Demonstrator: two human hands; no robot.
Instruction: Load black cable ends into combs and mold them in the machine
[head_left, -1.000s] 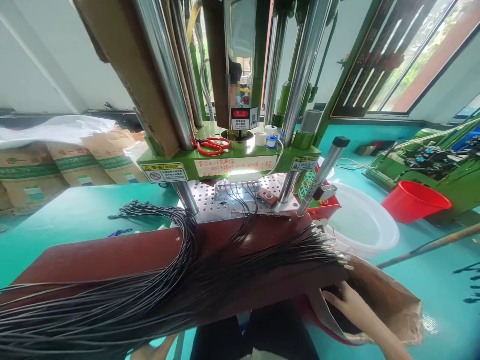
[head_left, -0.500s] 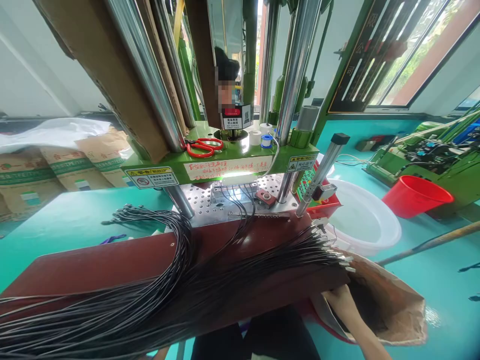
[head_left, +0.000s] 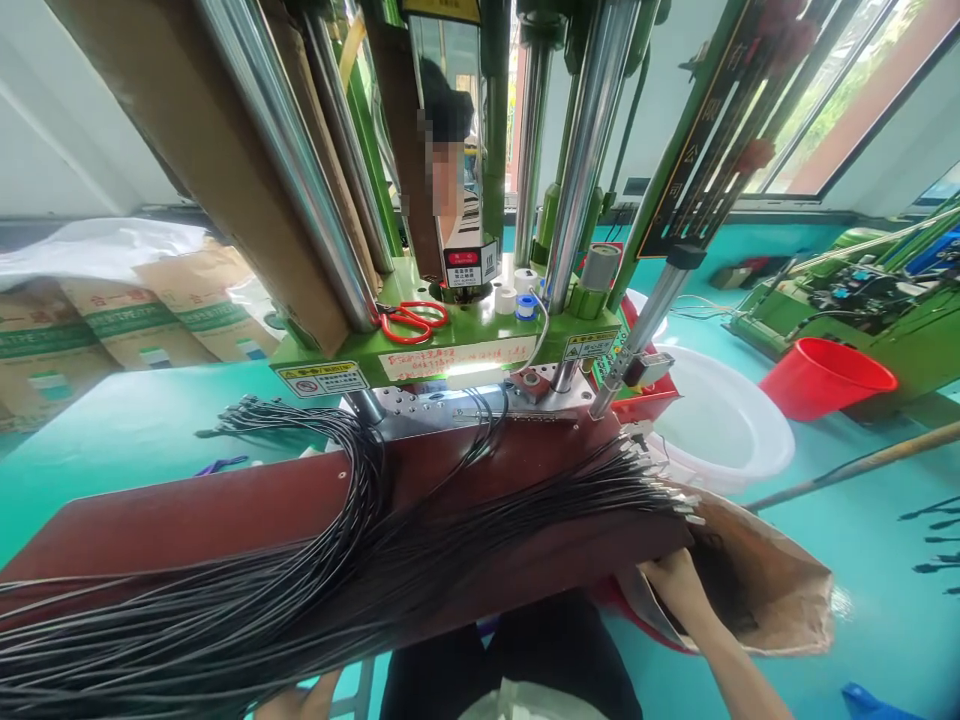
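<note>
My right hand [head_left: 679,590] reaches down into an open brown paper bag [head_left: 780,590] hanging at the right end of the dark red work board [head_left: 187,520]. Its fingers are inside the bag and hidden. A thick bundle of black wires [head_left: 315,580] lies across the board, with metal-tipped ends [head_left: 667,495] fanned out just above the bag. A few wires run up into the plate of the green press machine [head_left: 450,360]. Only a sliver of my left hand [head_left: 300,700] shows at the bottom edge, under the board, fingers hidden.
Red scissors [head_left: 409,318] and tape rolls [head_left: 517,290] lie on the press's green ledge. A white basin [head_left: 724,425] and a red bucket [head_left: 825,378] sit on the teal floor at right. Paper sacks [head_left: 142,320] are stacked at left. A wooden pole [head_left: 855,465] crosses the floor.
My right hand has gone deeper into the paper bag, so its fingers no longer show. The view has dropped lower and closer to the board; the wires have stayed put.
</note>
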